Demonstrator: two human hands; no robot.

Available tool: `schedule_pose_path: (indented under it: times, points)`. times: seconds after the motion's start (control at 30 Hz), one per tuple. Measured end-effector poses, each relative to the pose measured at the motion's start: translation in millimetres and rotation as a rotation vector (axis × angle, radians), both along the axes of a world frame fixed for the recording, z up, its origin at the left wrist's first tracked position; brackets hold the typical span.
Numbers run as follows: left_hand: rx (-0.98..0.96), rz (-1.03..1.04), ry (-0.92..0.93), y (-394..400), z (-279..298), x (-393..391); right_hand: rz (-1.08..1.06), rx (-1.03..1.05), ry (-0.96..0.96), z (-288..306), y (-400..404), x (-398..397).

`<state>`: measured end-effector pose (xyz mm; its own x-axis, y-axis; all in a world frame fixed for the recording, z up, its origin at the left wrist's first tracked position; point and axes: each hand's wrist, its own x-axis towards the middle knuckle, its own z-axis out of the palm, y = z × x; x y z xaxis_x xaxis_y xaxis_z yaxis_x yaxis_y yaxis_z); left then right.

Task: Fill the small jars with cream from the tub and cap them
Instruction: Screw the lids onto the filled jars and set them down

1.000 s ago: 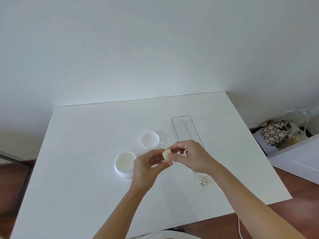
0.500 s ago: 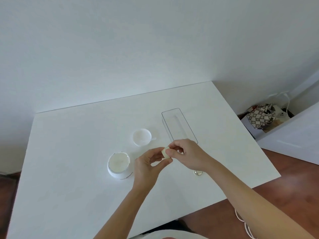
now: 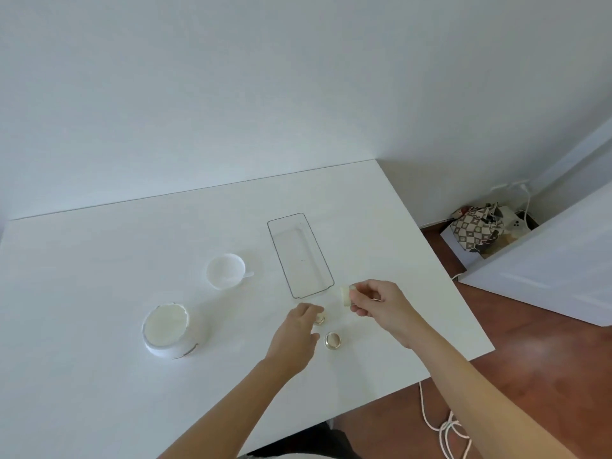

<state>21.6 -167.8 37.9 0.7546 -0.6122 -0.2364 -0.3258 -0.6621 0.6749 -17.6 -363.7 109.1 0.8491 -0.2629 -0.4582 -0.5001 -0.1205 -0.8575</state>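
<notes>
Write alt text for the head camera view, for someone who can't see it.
Over a white table, a person's right hand pinches a small cream jar while the left hand reaches down to another small jar. Nearby stand a gold-rimmed cap, an open tub of cream, its lid and a clear tray.

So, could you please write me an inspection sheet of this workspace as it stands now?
Surface: white table, set against the wall.
Job's things: open cream tub; its lid lying apart; small jar in the right hand; another small jar at the left fingertips; gold-rimmed cap on the table.
Clutter: clear tray, nothing seen inside.
Grippers: right hand pinches its jar; left hand reaches to the other, grasp unclear.
Cables: white cord on the floor.
Surroundings: patterned bag by the wall.
</notes>
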Motion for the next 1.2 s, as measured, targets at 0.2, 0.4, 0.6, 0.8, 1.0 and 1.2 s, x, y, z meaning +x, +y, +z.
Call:
schedule_pose_path:
  times: [0.2,0.4,0.6,0.8,1.0,1.2]
  points:
    - [0.257,-0.030,-0.108,-28.2,-24.0,-4.4,0.126,-0.063,0.009,-9.5,-27.6,27.6]
    - [0.276,0.055,-0.120,-35.8,-33.9,-6.2,0.255,-0.102,0.011,-12.8,-36.3,56.5]
    - [0.163,0.181,-0.092,-33.9,-29.5,-12.1,0.336,-0.139,0.002,-18.3,-34.2,78.7]
    - [-0.102,0.430,-0.224,-23.8,6.3,-11.4,0.428,-0.312,-0.062,-19.7,-23.8,98.2]
    - [-0.025,0.467,-0.291,-25.6,26.8,44.3,0.414,-0.395,-0.105,-23.6,-12.4,105.0]
    - [0.356,0.249,-0.224,-37.5,18.4,81.6,0.336,-0.395,-0.116,-24.4,-13.6,102.8]
